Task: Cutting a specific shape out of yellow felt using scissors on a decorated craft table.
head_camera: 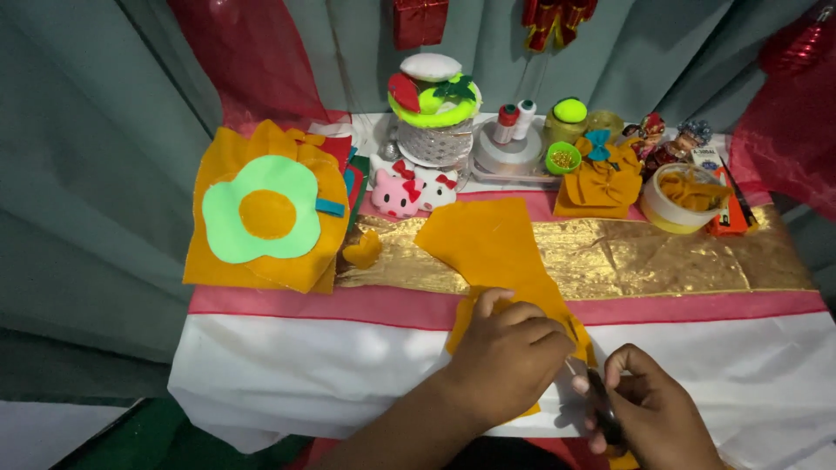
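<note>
My left hand (505,352) grips the near end of an orange felt sheet (488,244) that lies across the table's gold strip and white cloth. My right hand (649,409) holds dark-handled scissors (601,409), whose tip meets the felt's edge just right of my left hand. The blades are mostly hidden behind my fingers.
A stack of orange felt with a green flower shape (261,213) lies at left, and a small orange heart (361,252) lies beside it. Pink and white plush toys (409,191), thread spools (514,122), a bead cup (563,158), an orange bow (601,187) and a tape roll (684,198) line the back.
</note>
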